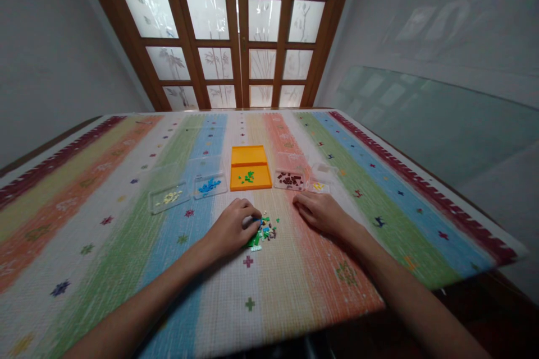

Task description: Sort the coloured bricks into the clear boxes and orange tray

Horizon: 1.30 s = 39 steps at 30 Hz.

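My left hand (236, 223) reaches over the small pile of mixed toy bricks (266, 231), green, blue, brown and white. Its thumb and forefinger are pinched at a small blue brick (261, 222). On the right, my right hand (319, 211) rests on the cloth with its fingers curled together, just in front of the clear box of dark brown bricks (290, 179). Whatever its fingertips hold, if anything, is hidden. A pale turquoise brick (256, 248) lies at the near edge of the pile.
Beyond my hands stands an open orange case (251, 155) with green bricks (247, 176). Clear boxes hold cream bricks (170, 198), blue bricks (209, 185) and yellow bricks (318, 185). A striped cloth (219, 303) covers the table.
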Each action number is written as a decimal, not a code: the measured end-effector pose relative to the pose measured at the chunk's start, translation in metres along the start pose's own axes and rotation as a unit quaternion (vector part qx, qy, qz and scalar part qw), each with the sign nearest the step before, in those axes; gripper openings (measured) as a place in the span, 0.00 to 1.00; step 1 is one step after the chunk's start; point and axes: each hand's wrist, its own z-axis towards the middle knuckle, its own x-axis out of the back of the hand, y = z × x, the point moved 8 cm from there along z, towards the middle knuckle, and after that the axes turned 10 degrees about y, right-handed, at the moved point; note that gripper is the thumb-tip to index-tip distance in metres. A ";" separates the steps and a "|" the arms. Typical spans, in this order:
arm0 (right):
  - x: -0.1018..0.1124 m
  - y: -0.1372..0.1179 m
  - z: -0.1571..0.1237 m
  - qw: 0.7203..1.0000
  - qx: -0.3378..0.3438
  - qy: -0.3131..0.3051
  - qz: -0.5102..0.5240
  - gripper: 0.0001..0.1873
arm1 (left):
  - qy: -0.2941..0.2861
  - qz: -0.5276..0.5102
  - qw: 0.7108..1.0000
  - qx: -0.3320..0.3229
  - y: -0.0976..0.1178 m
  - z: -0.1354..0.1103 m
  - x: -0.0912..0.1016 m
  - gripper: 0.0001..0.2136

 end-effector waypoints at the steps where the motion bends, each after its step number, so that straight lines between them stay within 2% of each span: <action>1: 0.000 0.000 0.000 1.000 -0.001 0.001 0.001 0.09 | -0.002 -0.003 1.000 0.003 -0.001 0.001 0.000 0.06; 9: -0.002 0.002 -0.001 1.000 -0.006 -0.001 0.014 0.09 | -0.002 -0.007 1.000 0.004 -0.004 0.008 0.003 0.09; 22: 0.000 0.000 0.000 1.000 -0.001 -0.006 -0.003 0.09 | -0.023 -0.049 0.998 0.020 -0.012 0.005 0.010 0.07; 31: -0.001 0.000 -0.001 1.000 -0.002 -0.006 -0.009 0.10 | -0.032 -0.015 0.999 0.008 -0.002 0.011 0.002 0.06; 39: 0.000 -0.001 0.000 1.000 -0.001 -0.009 0.002 0.10 | -0.033 -0.024 0.999 0.005 -0.004 0.014 0.002 0.06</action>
